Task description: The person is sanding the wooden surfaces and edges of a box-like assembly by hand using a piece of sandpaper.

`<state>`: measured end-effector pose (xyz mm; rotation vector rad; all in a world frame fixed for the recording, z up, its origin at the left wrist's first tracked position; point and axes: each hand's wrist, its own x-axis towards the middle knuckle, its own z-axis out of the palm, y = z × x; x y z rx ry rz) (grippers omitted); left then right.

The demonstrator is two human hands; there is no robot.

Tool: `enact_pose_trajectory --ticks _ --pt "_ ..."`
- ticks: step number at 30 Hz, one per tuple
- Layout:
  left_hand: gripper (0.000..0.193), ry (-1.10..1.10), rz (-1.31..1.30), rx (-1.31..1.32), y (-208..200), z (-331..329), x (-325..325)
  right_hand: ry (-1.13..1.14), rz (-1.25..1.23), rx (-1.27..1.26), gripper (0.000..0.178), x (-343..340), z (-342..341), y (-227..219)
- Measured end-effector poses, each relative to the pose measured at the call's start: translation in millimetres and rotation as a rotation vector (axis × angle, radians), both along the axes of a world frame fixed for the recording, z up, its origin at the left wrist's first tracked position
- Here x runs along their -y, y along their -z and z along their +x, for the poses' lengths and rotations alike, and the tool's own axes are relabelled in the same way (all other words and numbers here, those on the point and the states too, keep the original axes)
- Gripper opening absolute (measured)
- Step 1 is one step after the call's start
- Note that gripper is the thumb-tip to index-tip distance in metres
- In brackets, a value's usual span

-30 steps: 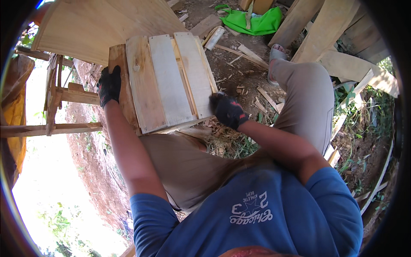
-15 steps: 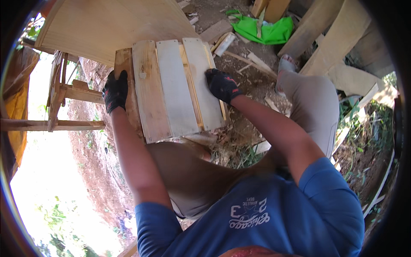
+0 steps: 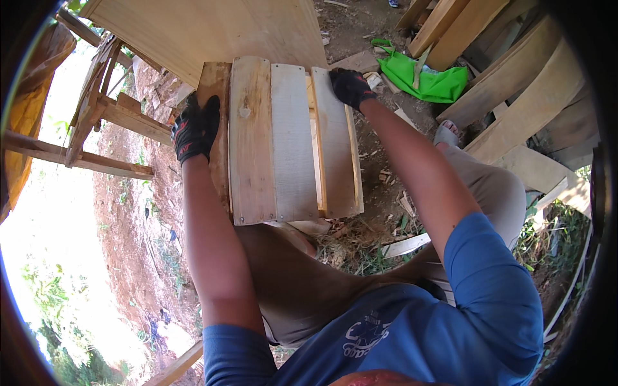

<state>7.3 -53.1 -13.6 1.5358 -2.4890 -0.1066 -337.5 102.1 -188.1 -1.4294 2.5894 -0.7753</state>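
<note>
A slatted wooden crate (image 3: pixel 253 141) rests in front of my body, at or against my thigh, its pale boards running away from me with a gap between two of them. My left hand (image 3: pixel 196 127), in a black glove with red marks, is closed over the brown board (image 3: pixel 215 87) on the crate's left side. At the far right corner, my right hand (image 3: pixel 351 88), gloved the same way, curls over the edge of the outermost slat (image 3: pixel 335 145). The fingertips of both hands are partly hidden by the wood and the gloves.
A large plywood sheet (image 3: pixel 219 32) stands just beyond the crate. A bright green bag (image 3: pixel 428 78) lies on the dirt among wood scraps. Long boards (image 3: pixel 515 77) lean at the far right. A rough wooden frame (image 3: pixel 116 112) stands on the left.
My right hand has slid from the crate's right side to its far right corner. The crate looks straighter and sits further right in view. My left hand keeps its hold.
</note>
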Motion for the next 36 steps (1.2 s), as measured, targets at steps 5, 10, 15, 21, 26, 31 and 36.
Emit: enact_pose_trajectory --ticks 5,10,15,21,26,31,36 --pt "0.077 -0.046 0.030 0.025 -3.9 0.3 -3.9 -0.147 -0.017 0.007 0.030 -80.1 88.1 -21.5" --pt "0.076 -0.049 0.038 0.022 -2.0 2.5 -0.2 -0.232 -0.015 -0.554 0.016 -185.6 199.9 -29.1" --pt "0.072 -0.021 0.014 -0.006 -4.0 5.7 -5.0 -0.233 -0.138 -0.421 0.016 -205.6 234.3 -36.4" --pt "0.070 0.030 -0.003 -0.050 -2.2 6.0 -4.9 -0.200 -0.096 -0.493 0.020 -147.3 193.4 -43.2" --pt "0.067 -0.023 0.020 -0.020 -1.8 12.6 -2.3 -0.149 -0.114 -0.228 0.030 -78.6 152.1 -46.9" --pt "0.066 -0.009 0.019 -0.032 -3.2 7.0 -5.9 -0.147 -0.122 -0.237 0.041 -7.3 76.8 -30.8" --pt "0.066 -0.016 0.017 -0.021 -6.0 3.6 -3.3 -0.002 -0.019 -0.196 0.045 32.4 45.0 -40.7"
